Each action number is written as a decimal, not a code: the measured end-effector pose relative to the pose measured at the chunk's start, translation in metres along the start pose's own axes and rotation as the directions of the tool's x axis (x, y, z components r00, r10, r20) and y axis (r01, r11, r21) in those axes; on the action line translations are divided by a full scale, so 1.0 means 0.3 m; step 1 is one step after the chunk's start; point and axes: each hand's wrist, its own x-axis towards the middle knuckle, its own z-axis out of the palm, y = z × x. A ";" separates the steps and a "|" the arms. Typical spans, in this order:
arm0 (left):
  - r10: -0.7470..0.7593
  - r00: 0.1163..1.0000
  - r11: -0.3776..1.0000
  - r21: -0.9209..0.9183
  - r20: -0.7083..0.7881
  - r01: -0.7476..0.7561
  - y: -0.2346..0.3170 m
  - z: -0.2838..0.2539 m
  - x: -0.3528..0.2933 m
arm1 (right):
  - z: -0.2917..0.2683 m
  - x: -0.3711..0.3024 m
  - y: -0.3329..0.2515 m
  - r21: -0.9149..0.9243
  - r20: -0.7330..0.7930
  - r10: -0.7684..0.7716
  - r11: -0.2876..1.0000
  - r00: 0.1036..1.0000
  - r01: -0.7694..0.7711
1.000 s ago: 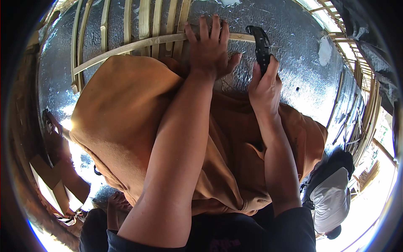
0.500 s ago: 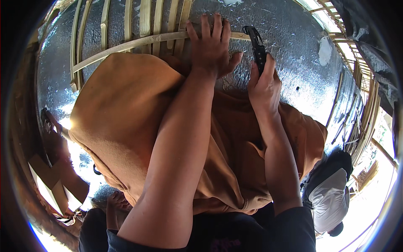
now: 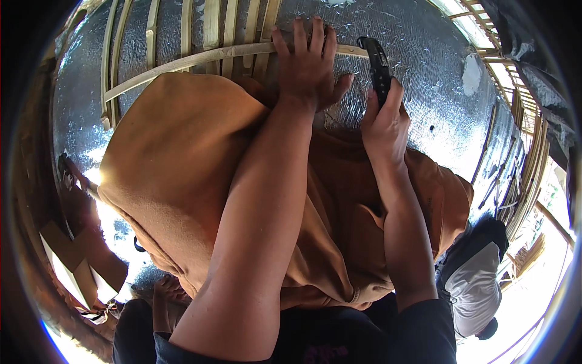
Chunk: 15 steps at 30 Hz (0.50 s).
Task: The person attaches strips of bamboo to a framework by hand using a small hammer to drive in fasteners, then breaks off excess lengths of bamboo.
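Note:
My left hand (image 3: 305,70) lies flat with its fingers spread, pressing across a long, curved bamboo strip (image 3: 200,59). In my right hand (image 3: 387,118) is a narrow black hand tool (image 3: 380,70) with pale dots along its side; its exact kind is unclear. The tool's far end is at the right end of the bamboo strip; whether it touches cannot be seen. Several other bamboo strips (image 3: 185,27) lie side by side at the far left, running away from me, and the curved one crosses over them. A brown cloth (image 3: 182,145) is draped over my lap beneath both forearms.
Shiny silver foil sheeting (image 3: 418,60) covers the floor. A person in a light top (image 3: 476,291) is at the lower right. An opened cardboard box (image 3: 76,267) stands at the left. Bundled bamboo strips (image 3: 524,176) lie along the right edge.
Both hands and the black tool have shifted very slightly to the right in the picture. My grip on the tool and the flat left hand are otherwise the same.

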 end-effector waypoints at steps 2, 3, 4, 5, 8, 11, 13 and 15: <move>-0.002 1.000 1.000 -0.020 -0.011 0.002 0.001 0.002 -0.001 | -0.006 0.006 -0.006 -0.064 0.062 0.054 0.997 0.997 -0.051; -0.002 1.000 1.000 -0.031 -0.019 0.002 0.002 0.002 0.002 | -0.004 0.007 -0.004 -0.048 0.035 0.021 0.999 0.999 -0.019; 0.000 1.000 1.000 -0.027 -0.020 0.000 0.000 0.003 0.003 | -0.001 0.006 -0.001 -0.033 0.009 -0.013 0.999 1.000 0.013; 0.001 1.000 1.000 -0.024 -0.017 -0.002 -0.002 0.003 -0.003 | 0.000 0.004 -0.002 -0.017 -0.014 -0.044 0.999 0.999 0.044; 0.001 1.000 1.000 -0.021 -0.027 -0.002 0.007 0.005 -0.003 | -0.016 0.007 -0.015 -0.047 -0.032 0.003 0.999 0.999 -0.005; 0.000 0.999 1.000 -0.014 -0.044 0.000 0.003 0.009 -0.001 | 0.007 0.003 0.007 -0.143 0.063 0.056 0.989 0.996 -0.047; -0.002 0.999 1.000 -0.005 -0.041 0.002 -0.004 0.007 -0.001 | -0.006 0.010 -0.001 -0.084 -0.023 0.001 0.996 1.000 -0.003; 0.002 1.000 1.000 0.003 -0.020 -0.002 -0.001 -0.002 0.001 | -0.011 0.006 -0.009 -0.089 -0.014 -0.001 0.996 1.000 -0.001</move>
